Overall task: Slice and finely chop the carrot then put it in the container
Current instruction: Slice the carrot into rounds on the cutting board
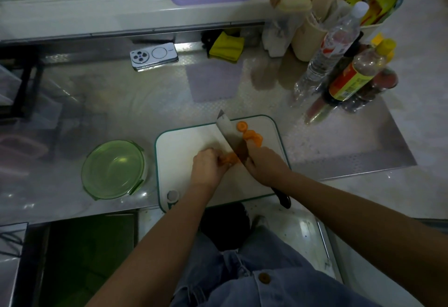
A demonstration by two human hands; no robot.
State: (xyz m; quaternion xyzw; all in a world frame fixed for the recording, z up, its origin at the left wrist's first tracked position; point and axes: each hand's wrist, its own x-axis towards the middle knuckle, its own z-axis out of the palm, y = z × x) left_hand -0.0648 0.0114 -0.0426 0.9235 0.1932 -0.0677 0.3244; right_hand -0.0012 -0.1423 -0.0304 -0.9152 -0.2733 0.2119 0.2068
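Observation:
An orange carrot [229, 158] lies on the white cutting board [184, 141]. My left hand [208, 167] grips its left part, fingers curled over it. My right hand [264, 164] holds a knife [229, 134] by the handle, whose black end sticks out past the board's front edge. The blade stands across the carrot's right end, tip pointing away from me. Several round carrot slices [251, 134] lie on the board to the right of the blade. A round green container [114, 169] with clip locks stands to the left of the board.
The steel counter [145, 103] carries a phone [154, 56] and a yellow cloth [226, 47] at the back. Bottles [339, 64] crowd the back right. A purple container [213, 81] stands behind the board. A dark gap [84, 258] opens below the counter's front left.

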